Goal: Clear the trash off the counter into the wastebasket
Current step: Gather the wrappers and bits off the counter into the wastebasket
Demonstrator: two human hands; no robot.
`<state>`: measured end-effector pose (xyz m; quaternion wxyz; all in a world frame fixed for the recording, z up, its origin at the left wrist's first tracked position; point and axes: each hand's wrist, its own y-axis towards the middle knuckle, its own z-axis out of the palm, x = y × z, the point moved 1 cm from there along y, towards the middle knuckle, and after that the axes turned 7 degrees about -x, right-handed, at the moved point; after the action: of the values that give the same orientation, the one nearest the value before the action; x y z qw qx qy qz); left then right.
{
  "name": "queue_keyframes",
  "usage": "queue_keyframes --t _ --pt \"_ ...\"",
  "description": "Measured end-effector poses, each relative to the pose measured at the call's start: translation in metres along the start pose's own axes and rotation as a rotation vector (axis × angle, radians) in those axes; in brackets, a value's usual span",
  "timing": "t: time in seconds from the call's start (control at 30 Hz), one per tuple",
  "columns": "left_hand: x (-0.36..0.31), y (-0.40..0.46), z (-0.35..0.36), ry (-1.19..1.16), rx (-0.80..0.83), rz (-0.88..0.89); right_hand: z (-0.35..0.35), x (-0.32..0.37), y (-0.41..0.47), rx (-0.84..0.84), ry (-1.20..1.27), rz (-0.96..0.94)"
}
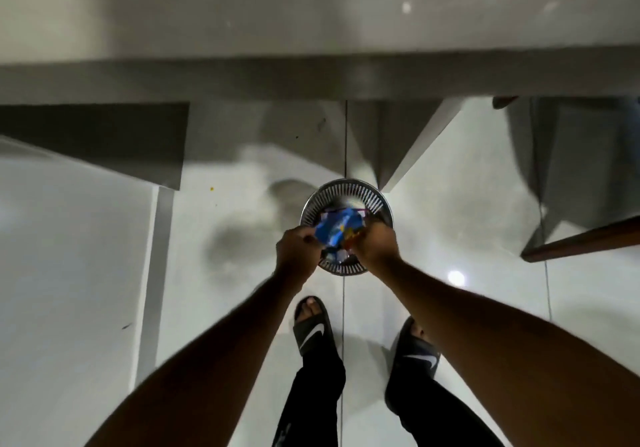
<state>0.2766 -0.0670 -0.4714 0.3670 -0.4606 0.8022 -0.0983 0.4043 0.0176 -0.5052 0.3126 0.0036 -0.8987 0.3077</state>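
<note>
A round slatted metal wastebasket (pixel 346 193) stands on the glossy white floor below me. Over its mouth I hold a crumpled blue wrapper (pixel 337 230) with yellow and red print. My left hand (pixel 297 246) pinches its left edge and my right hand (pixel 375 244) grips its right side, where a bit of red and yellow trash shows. Some pale trash lies inside the basket under the wrapper. The grey counter (pixel 311 13) spans the top of the view, and no trash shows on this blurred stretch.
The counter's front edge (pixel 311 75) overhangs the floor. A white cabinet block (pixel 69 238) stands at the left and a brown wooden edge (pixel 581 240) at the right. My feet in black slides (pixel 313 325) stand just behind the basket.
</note>
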Motion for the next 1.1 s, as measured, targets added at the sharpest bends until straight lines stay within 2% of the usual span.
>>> queue_keyframes --t 0.17,0.33,0.43,0.5,0.57,0.63,0.7,0.77,0.83,0.87,0.93,0.97,1.03,1.1 --pt "-0.027 -0.067 -0.092 0.061 -0.078 0.206 -0.069 0.05 -0.088 -0.053 -0.181 -0.199" --pt "-0.086 -0.162 -0.217 -0.083 -0.274 0.633 -0.161 0.157 -0.21 -0.152 -0.026 -0.678" --pt "-0.143 -0.171 -0.293 -0.132 -0.448 0.853 -0.213 0.233 -0.243 -0.288 0.042 -0.941" --pt "-0.189 -0.152 -0.337 -0.117 -0.613 0.928 -0.246 0.283 -0.237 -0.44 0.042 -1.032" --pt "-0.236 -0.118 -0.371 -0.071 -0.685 0.901 -0.281 0.331 -0.21 -0.583 0.006 -0.997" --pt "-0.28 -0.077 -0.391 0.052 -0.612 0.829 -0.312 0.368 -0.164 -0.587 -0.164 -0.807" --pt "-0.318 -0.036 -0.4 0.238 -0.439 0.772 -0.336 0.393 -0.113 -0.49 -0.422 -0.551" --pt "-0.35 -0.004 -0.399 0.479 -0.243 0.753 -0.346 0.406 -0.078 -0.31 -0.616 -0.377" --pt "-0.37 0.024 -0.389 0.692 -0.117 0.758 -0.341 0.41 -0.057 -0.2 -0.817 -0.404" --pt "-0.375 0.034 -0.381 0.788 -0.083 0.78 -0.336 0.41 -0.05 -0.205 -0.892 -0.458" --pt "-0.379 0.041 -0.365 0.916 -0.07 0.926 -0.327 0.409 -0.04 -0.294 -0.876 -0.512" --pt "-0.38 0.041 -0.359 0.906 -0.099 0.982 -0.324 0.409 -0.036 -0.338 -0.83 -0.523" --pt "-0.379 0.036 -0.353 0.724 -0.159 0.954 -0.325 0.408 -0.037 -0.394 -0.683 -0.496" --pt "-0.373 0.024 -0.356 0.458 -0.185 0.813 -0.331 0.404 -0.048 -0.444 -0.424 -0.424"
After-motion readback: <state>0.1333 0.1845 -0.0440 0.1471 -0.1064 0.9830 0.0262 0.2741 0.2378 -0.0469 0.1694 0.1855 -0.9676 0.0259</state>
